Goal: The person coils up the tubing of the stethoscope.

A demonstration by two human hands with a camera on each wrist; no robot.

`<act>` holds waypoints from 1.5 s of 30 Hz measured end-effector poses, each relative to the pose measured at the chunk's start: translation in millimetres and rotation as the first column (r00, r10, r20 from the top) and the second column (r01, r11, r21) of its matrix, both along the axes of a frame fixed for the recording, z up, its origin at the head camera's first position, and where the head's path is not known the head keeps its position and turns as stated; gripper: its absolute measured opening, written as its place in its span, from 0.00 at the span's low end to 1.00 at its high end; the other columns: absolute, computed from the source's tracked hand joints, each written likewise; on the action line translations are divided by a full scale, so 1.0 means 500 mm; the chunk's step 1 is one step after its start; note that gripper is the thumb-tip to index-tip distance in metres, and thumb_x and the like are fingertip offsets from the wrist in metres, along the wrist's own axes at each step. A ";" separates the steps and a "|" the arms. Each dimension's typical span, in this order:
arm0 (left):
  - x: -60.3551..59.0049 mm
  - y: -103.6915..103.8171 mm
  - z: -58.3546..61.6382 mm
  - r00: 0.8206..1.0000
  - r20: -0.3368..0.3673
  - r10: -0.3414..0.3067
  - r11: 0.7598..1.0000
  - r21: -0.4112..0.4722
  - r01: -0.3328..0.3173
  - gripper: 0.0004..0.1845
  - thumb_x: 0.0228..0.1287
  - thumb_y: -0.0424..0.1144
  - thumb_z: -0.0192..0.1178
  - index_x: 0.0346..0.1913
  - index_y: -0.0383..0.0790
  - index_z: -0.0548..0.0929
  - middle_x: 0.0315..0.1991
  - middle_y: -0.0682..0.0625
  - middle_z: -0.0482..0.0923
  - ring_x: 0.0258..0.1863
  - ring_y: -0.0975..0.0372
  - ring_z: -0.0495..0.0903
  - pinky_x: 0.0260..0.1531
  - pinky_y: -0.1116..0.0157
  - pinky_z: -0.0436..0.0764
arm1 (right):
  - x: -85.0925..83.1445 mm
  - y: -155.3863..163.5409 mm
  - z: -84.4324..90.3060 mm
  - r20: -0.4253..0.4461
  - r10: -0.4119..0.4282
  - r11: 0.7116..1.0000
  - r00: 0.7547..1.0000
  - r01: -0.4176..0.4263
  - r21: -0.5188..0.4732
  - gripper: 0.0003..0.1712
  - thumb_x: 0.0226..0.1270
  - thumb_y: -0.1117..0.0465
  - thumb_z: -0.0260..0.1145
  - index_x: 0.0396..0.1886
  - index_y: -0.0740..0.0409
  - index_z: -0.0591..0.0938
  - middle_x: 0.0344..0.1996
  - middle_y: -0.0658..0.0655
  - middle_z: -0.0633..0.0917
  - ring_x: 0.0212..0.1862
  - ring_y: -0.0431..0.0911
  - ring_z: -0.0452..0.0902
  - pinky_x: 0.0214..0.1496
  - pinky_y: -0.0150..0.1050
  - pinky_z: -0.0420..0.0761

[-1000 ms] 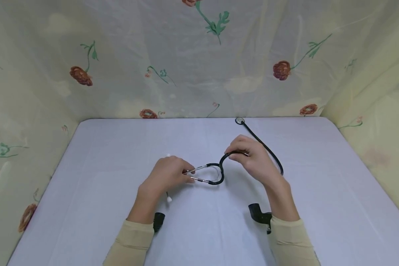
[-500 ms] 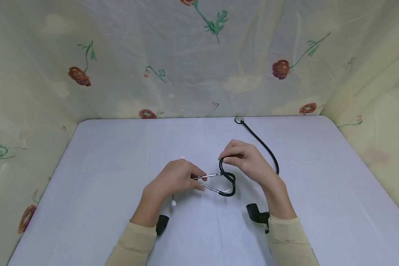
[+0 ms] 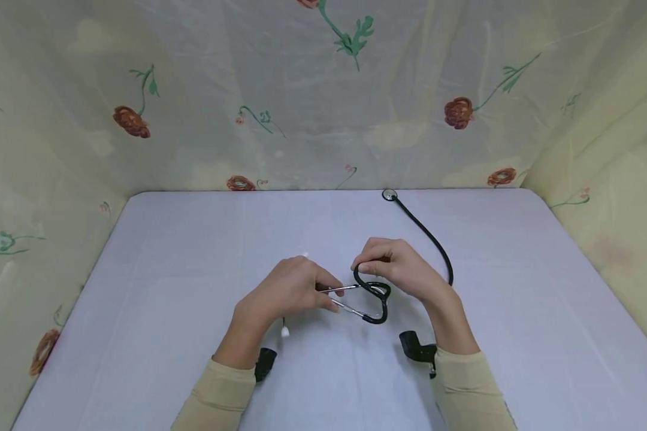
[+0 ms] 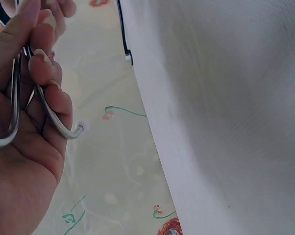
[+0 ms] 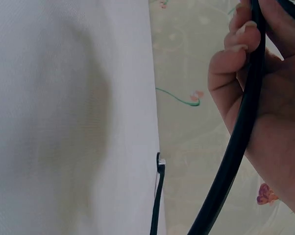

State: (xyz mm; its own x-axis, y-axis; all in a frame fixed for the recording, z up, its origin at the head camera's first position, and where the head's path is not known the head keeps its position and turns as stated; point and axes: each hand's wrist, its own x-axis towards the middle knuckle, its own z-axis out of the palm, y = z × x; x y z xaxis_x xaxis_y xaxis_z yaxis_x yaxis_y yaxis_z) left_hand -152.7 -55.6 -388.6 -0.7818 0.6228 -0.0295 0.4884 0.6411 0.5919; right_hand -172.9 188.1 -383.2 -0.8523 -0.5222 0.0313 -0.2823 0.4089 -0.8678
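Note:
A stethoscope with black tubing (image 3: 422, 228) and metal ear tubes (image 3: 348, 308) is held between both hands. My left hand (image 3: 288, 290) grips the two ear tubes, and in the left wrist view their bent ends (image 4: 59, 126) cross the palm. A white ear tip (image 3: 285, 331) shows below that hand. My right hand (image 3: 404, 269) pinches the black tubing, which bends into a loop over the fork; in the right wrist view the tube (image 5: 235, 139) runs down along the palm. The round chest piece (image 3: 390, 195) lies at the table's far edge.
The table (image 3: 194, 239) has a white cover. Floral curtains (image 3: 313, 137) hang behind it and at both sides. Black wrist-worn fittings (image 3: 417, 347) stick out beside the sleeves.
My left hand has moved right with the ear tubes. My right hand has come slightly left and nearer, folding the tubing into a loop over the fork. The chest piece has stayed put.

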 end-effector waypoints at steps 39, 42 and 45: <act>0.004 0.009 -0.005 0.996 -0.072 -0.044 0.980 0.192 0.057 0.10 0.51 0.45 0.76 0.38 0.52 0.92 0.19 0.68 0.79 0.18 0.73 0.69 0.73 0.47 0.60 | -0.008 -0.004 -0.027 0.290 0.130 0.985 0.948 -0.090 -0.146 0.04 0.69 0.66 0.61 0.37 0.63 0.80 0.27 0.51 0.84 0.28 0.41 0.77 0.36 0.38 0.78; 0.003 0.007 -0.004 0.998 -0.066 -0.018 0.971 0.237 0.033 0.12 0.50 0.45 0.76 0.40 0.52 0.92 0.22 0.67 0.82 0.17 0.73 0.69 0.73 0.47 0.61 | -0.009 -0.008 -0.025 0.303 0.104 0.988 0.947 -0.062 -0.143 0.05 0.71 0.65 0.60 0.37 0.63 0.81 0.26 0.52 0.86 0.26 0.42 0.78 0.34 0.39 0.78; 0.002 0.005 -0.002 0.997 -0.076 0.004 0.967 0.255 0.015 0.13 0.50 0.45 0.76 0.41 0.52 0.92 0.23 0.66 0.84 0.17 0.74 0.68 0.71 0.49 0.65 | -0.009 -0.013 -0.024 0.306 0.098 0.987 0.947 -0.052 -0.155 0.06 0.70 0.64 0.61 0.36 0.63 0.81 0.26 0.52 0.87 0.25 0.41 0.78 0.33 0.37 0.78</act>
